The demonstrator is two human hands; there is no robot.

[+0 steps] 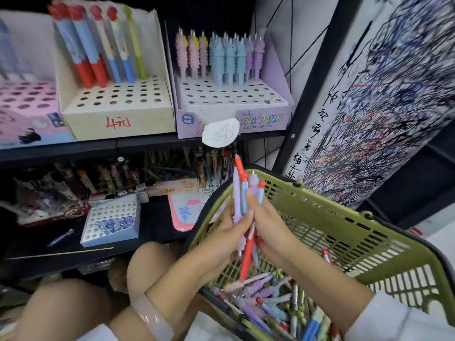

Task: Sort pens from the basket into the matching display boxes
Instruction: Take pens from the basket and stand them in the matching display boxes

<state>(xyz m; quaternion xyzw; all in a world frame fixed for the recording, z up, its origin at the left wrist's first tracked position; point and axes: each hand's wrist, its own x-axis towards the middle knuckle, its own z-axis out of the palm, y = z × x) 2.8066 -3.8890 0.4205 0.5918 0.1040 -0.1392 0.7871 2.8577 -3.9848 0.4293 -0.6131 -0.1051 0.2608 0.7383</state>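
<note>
A green plastic basket sits tilted on my lap at the lower right, with several loose pens in purple, blue and red at its bottom. My left hand and my right hand meet above the basket and together grip a bunch of pens, red, blue and lilac, held upright. On the upper shelf stands a cream display box with red and blue pens, and to its right a lilac UNICORN box with pink, blue and purple ridged pens.
A pink display box stands at the far left of the upper shelf. The lower shelf holds a small white box of glittery pens and cluttered pen packs. A scribbled-on panel rises at the right behind a black post.
</note>
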